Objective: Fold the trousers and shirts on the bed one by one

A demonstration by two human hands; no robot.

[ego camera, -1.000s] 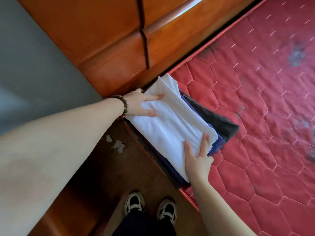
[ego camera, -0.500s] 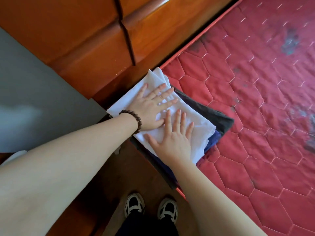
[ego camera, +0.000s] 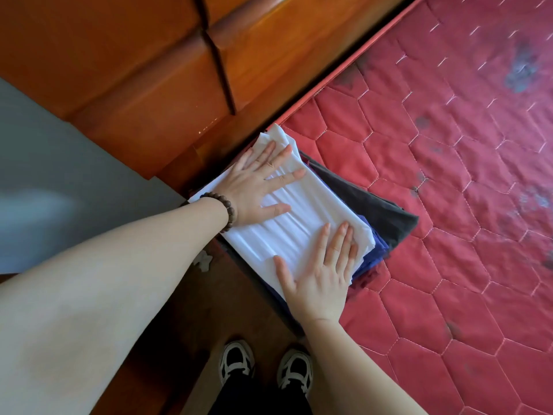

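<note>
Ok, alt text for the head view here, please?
Both hands, left hand and right hand, press flat on a folded white garment topping a stack of dark folded clothes at the corner of a red quilted mattress, beside a wooden headboard.

Brown bead bracelet (ego camera: 226,211), black-white trainers (ego camera: 236,361)
</note>
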